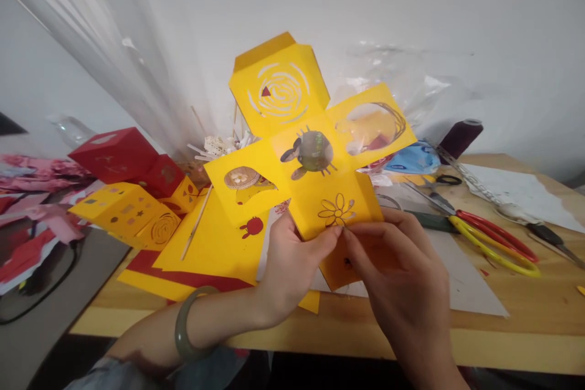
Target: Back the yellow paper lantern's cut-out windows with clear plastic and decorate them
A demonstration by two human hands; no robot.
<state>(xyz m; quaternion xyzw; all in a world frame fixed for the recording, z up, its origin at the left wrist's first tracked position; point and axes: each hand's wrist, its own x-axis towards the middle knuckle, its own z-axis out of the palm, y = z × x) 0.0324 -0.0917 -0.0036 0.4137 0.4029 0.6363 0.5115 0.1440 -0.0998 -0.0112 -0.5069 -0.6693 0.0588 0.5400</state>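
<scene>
A yellow cross-shaped paper box template [292,195] is held up above the table, unfolded, with cut-out shapes in its panels: a spiral, a crab-like figure, a mushroom, an oval and a flower. My left hand [292,262] grips its lower panel, thumb pressed just under the flower cut-out [337,210]. On the other side of that panel my right hand [402,274] pinches the paper close to the flower, its thumb and fingers meeting my left thumb. The fingers behind the paper are partly hidden. A green bangle [183,326] circles my left wrist.
Red and yellow paper boxes [123,152] stand at the left, beside pink paper scraps [46,207]. Yellow sheets [219,250] lie beneath, with a thin stick [196,222] on them. Scissors [496,234], a thread spool [461,137] and a key [553,237] are at the right.
</scene>
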